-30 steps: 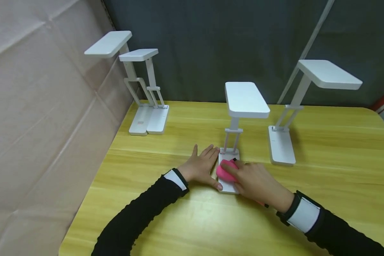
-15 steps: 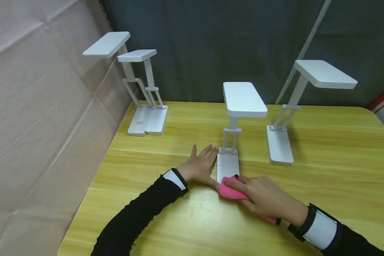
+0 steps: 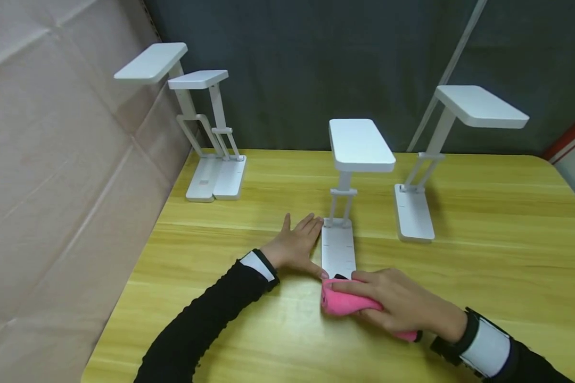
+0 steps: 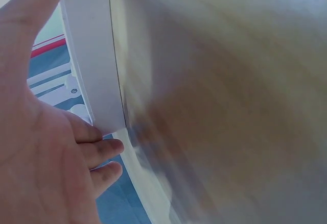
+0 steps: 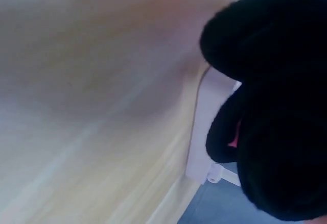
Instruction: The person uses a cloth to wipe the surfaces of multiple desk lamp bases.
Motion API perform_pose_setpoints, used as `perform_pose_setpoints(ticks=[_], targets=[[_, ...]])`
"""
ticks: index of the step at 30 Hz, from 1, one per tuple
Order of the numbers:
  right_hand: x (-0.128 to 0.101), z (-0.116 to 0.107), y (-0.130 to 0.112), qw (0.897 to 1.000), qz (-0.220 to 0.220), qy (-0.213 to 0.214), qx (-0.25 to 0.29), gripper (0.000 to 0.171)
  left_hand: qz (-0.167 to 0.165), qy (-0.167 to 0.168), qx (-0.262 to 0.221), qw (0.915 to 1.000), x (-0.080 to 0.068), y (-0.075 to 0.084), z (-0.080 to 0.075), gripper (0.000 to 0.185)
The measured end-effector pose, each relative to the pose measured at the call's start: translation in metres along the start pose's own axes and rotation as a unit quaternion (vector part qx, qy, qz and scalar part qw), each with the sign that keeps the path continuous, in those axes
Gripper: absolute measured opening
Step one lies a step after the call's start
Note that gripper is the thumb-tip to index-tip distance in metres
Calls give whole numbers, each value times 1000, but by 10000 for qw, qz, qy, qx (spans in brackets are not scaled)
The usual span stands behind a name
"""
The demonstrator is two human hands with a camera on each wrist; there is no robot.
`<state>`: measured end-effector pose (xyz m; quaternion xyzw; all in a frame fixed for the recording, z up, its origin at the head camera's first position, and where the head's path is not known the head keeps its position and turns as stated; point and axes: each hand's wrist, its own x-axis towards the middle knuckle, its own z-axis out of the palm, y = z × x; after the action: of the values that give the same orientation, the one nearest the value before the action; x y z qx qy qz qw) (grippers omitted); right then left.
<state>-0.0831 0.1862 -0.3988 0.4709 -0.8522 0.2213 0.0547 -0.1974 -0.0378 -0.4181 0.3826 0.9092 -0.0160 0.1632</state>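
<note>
A white folding desk lamp (image 3: 359, 146) stands in the middle of the wooden table (image 3: 484, 213), its flat base (image 3: 337, 250) pointing toward me. My left hand (image 3: 297, 246) lies flat on the table with straight fingers against the base's left edge; the left wrist view shows the same hand (image 4: 46, 168) beside the white base (image 4: 94, 66). My right hand (image 3: 393, 303) grips a pink cloth (image 3: 345, 304) on the table just in front of the base's near end. The right wrist view is mostly blocked by a dark shape (image 5: 276, 106).
Two more white lamps (image 3: 196, 127) stand side by side at the back left by a beige wall panel (image 3: 52, 159). Another lamp (image 3: 441, 154) stands at the back right. A dark curtain (image 3: 316, 64) hangs behind the table.
My right hand has drawn the pink cloth back along the lamp base, from its middle to off its near end. The left hand has stayed put.
</note>
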Motion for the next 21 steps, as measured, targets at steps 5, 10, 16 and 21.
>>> perform_pose_setpoints(ticks=[5, 10, 16, 21], targets=[[4, -6, 4, 9997, 40, 250, 19, 63, -80, -110, 67, 9999, 8, -1, -3, 125], [9, -10, 11, 9993, 69, 373, 35, 60, -131, -123, -7, 9998, 21, -4, -12, 123], [11, -7, 13, 9996, 54, 274, 18, 60, -141, -85, -198, 9997, 33, -7, -18, 126], [9, -2, 12, 9999, 91, 90, 102, 59, -65, -106, -320, 9994, 41, -8, -19, 127]])
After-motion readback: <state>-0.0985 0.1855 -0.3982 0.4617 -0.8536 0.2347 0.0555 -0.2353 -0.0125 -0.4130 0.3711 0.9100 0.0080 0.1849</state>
